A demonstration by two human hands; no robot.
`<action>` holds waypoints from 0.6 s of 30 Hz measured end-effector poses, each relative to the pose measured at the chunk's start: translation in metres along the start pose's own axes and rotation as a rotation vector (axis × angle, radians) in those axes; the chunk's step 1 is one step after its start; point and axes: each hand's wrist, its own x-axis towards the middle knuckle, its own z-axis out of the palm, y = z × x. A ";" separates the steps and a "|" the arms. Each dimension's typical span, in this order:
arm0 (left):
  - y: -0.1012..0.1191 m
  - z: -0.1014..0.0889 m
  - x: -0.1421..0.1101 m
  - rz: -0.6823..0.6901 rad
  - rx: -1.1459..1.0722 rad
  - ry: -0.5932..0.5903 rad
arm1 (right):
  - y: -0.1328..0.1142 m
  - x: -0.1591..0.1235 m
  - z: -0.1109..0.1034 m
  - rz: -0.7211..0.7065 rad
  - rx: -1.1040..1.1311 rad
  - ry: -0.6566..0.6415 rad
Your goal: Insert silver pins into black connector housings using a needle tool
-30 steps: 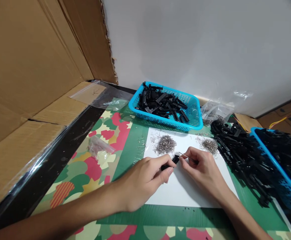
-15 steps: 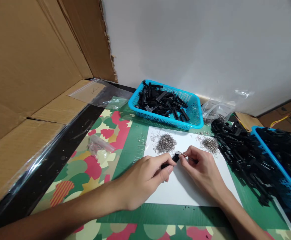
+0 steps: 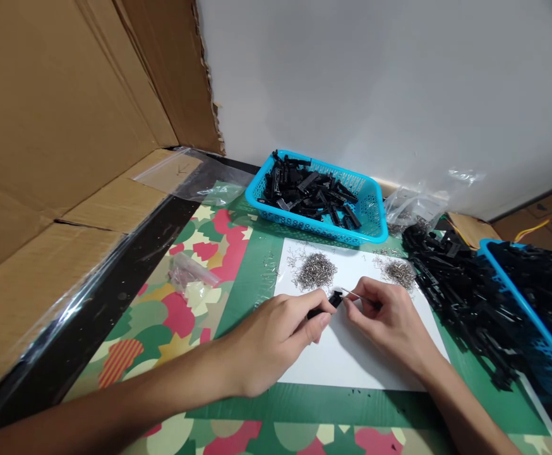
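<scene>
Head view: over the white rectangular sheet of paper [image 3: 323, 366], on the side of its middle towards the wall, is a short, narrow, black plastic part [image 3: 336, 299]. The person's left hand [image 3: 283, 335] pinches it between thumb and forefinger, one end jutting out towards the right hand [image 3: 390, 316]. That hand's thumb and forefinger are pressed together on a slim, silvery metal rod [image 3: 357, 295], whose tip sits right by the bare end.

I'd judge the part light and stiff, with smooth sides that could twist under a push; best gripped across its long flanks, leaving the end free. The rod looks rigid too, though so thin it may roll in the fingertips.

On the sheet's far left lies a large mound of tiny, bent, silvery metal pieces [image 3: 316, 272]; a smaller silvery mound [image 3: 400, 275] is at its far right. Beyond the sheet stands a sky-blue perforated plastic basket [image 3: 375, 236] of black plastic pieces [image 3: 307, 189], and to the sheet's right sprawls a loose black heap [image 3: 465, 303].

Most of the held part disappears behind the left fingers. I can't tell whether it rests on the sheet, whether the rod touches it, or how the curled outer fingers lie.
</scene>
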 end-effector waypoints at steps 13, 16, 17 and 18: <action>0.000 0.000 0.000 -0.005 0.019 -0.005 | 0.002 0.000 0.006 -0.027 -0.047 0.064; 0.000 -0.001 0.000 -0.015 0.008 -0.003 | 0.002 0.000 0.007 -0.038 -0.059 0.074; 0.001 -0.001 -0.001 -0.014 0.002 0.002 | 0.002 -0.001 0.007 -0.042 -0.064 0.077; 0.000 -0.001 -0.001 -0.012 -0.005 0.005 | 0.002 -0.001 0.007 -0.045 -0.068 0.079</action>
